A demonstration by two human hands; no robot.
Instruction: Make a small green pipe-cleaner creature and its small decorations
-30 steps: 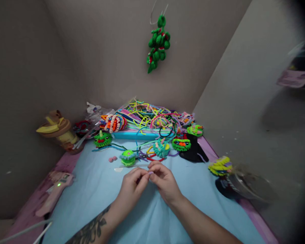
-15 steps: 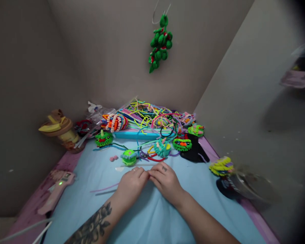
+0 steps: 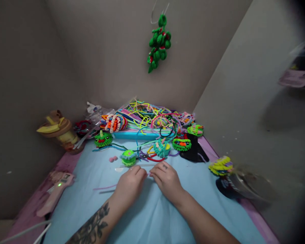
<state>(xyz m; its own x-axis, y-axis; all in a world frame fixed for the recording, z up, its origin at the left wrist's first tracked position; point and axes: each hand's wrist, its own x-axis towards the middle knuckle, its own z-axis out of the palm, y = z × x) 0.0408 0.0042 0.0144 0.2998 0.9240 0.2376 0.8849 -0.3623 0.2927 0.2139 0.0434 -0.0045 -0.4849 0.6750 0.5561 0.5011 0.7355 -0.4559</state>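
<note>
Both hands pinch a thin purple pipe cleaner above the blue cloth. My left hand is closed around it, and its loose end sticks out to the left past the wrist. My right hand pinches the other end; a short bit shows in the small gap between the two hands. Just beyond my left hand sits a green and blue pipe-cleaner ball figure, with small pink pieces beside it. A teal figure lies beyond my right hand.
Behind is a blue tray heaped with colourful pipe cleaners. A pink glue gun with a lit green light lies left. Right are a yellow figure and a clear container. A green ornament hangs on the wall.
My hands have drawn slightly apart, the left one moving a little left, so a short stretch of the pipe cleaner now shows between them. The view has shifted slightly.
</note>
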